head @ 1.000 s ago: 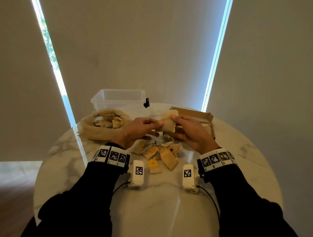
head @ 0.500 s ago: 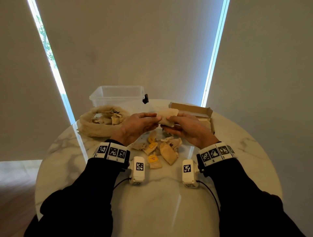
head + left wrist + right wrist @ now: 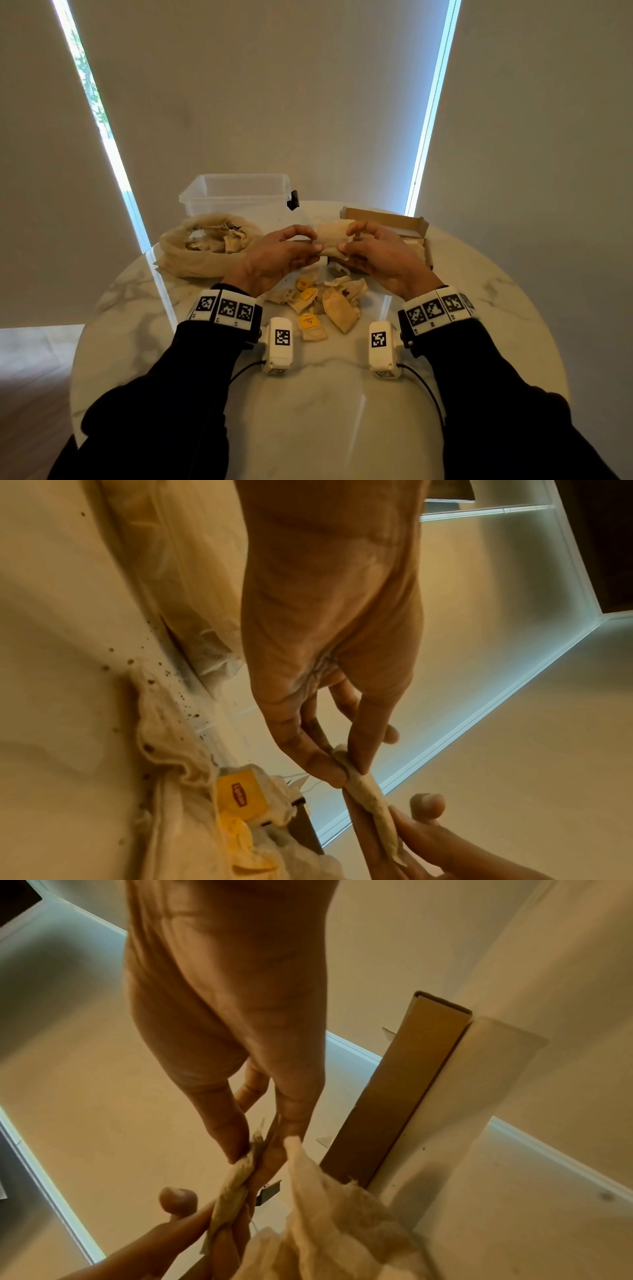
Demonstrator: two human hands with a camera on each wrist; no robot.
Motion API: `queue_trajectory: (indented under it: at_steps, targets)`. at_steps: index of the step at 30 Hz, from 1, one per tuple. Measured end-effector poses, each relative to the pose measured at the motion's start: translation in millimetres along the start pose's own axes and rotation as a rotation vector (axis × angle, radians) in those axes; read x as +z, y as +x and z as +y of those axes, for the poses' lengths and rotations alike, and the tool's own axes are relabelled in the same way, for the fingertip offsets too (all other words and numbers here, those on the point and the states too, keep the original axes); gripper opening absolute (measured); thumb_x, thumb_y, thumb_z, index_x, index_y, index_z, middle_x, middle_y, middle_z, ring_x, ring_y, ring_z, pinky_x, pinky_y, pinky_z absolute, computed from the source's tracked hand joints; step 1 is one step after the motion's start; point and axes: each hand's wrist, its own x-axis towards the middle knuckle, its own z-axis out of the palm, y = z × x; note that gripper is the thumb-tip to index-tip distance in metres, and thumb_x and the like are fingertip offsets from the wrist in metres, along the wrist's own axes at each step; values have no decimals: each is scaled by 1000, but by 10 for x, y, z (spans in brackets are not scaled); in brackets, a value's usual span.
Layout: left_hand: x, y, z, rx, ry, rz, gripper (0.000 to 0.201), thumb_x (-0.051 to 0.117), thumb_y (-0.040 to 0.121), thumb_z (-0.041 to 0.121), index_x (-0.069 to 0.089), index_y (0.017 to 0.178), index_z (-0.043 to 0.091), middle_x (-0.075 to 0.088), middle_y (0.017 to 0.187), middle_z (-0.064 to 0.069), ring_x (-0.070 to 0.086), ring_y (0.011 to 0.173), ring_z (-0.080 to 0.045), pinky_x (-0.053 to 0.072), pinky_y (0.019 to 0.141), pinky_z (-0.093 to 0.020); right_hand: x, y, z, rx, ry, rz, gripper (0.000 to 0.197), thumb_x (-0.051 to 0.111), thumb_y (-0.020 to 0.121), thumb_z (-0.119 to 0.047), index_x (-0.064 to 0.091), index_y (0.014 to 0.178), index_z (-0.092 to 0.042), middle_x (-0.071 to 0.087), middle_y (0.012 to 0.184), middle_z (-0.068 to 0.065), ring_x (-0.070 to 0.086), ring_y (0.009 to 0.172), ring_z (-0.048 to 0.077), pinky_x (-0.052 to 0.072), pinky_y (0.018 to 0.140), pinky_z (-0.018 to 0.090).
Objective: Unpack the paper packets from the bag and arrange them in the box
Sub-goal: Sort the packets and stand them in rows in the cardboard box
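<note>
The bag (image 3: 205, 245) lies open at the left of the desk (image 3: 308, 411), some packets visible inside it. Next across, the left hand (image 3: 274, 257) pinches the left end of 1 paper packet (image 3: 334, 236), thumb beneath and fingers on top; the right hand (image 3: 380, 253) pinches the other end the same way. The packet is held in the air above the loose pile of packets (image 3: 322, 301), its long axis running roughly left to right between the 2 hands. Which end is its top I cannot tell. The cardboard box (image 3: 387, 219) sits just behind the right hand.

The risk, as I judge it, is tearing: the paper looks thin, and 2 opposed pinches pulling apart could split it. A loosened grip would drop it onto the pile, short of the box.
</note>
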Motion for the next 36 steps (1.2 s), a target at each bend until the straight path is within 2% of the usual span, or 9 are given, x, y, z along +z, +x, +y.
queue_trajectory:
  at_steps: [6,11,13,16,21,24,28,30,36]
  targets:
    - [9,-7,3,-19,48,6,30,75,91,-5,80,117,10,79,113,-10,75,102,-21,61,87,-27,12,-45,-9,18,-47,-53,22,73,96,-1,78,116,-11,78,118,16,75,115,32,61,103,45]
    - [11,-5,0,-16,40,1,32,74,92,-3,79,122,8,78,113,-12,74,104,-21,61,91,-28,-1,-39,-2,55,-35,-82,30,72,95,4,78,121,-9,74,125,17,78,108,29,66,78,32]
    - [15,-5,4,-9,29,-6,33,74,93,-3,79,123,9,78,115,-11,74,105,-21,60,92,-28,-23,-34,-14,55,-36,-87,32,73,94,4,78,123,-10,74,126,16,78,106,29,66,80,33]
    - [6,12,1,2,-7,-14,33,71,97,1,77,126,13,78,123,-8,75,108,-21,61,95,-29,-151,17,-110,17,-74,-38,34,75,93,3,79,122,-14,73,127,11,77,109,29,65,94,41]
    - [-3,38,-2,-17,-42,6,27,65,103,8,74,129,11,78,124,-7,74,116,-22,62,96,-30,-575,192,-370,-96,-429,153,35,78,90,2,81,119,-18,74,121,11,74,108,28,64,93,40]
    - [2,41,-2,-39,-36,12,26,65,104,9,74,128,10,78,123,-7,75,114,-21,63,89,-27,-718,288,-412,-32,-642,83,33,76,92,2,80,119,-19,70,121,6,70,106,22,64,87,32]
    - [11,31,0,-43,-20,16,26,65,104,9,75,128,10,79,122,-6,75,114,-21,63,86,-26,-706,345,-349,78,-732,-24,27,76,94,-4,80,116,-19,67,122,7,70,105,22,62,73,25]
    - [20,25,0,-38,-16,17,26,65,104,9,75,128,11,79,121,-6,75,114,-21,63,88,-26,-675,355,-304,77,-750,-45,26,72,98,-7,80,119,-19,65,123,6,67,104,19,59,77,23]
    - [25,7,4,-35,14,14,26,64,104,11,76,128,13,80,120,-4,75,114,-21,63,89,-27,-629,417,-231,76,-856,-129,30,69,99,-6,80,112,-32,56,138,4,59,116,25,54,105,36]
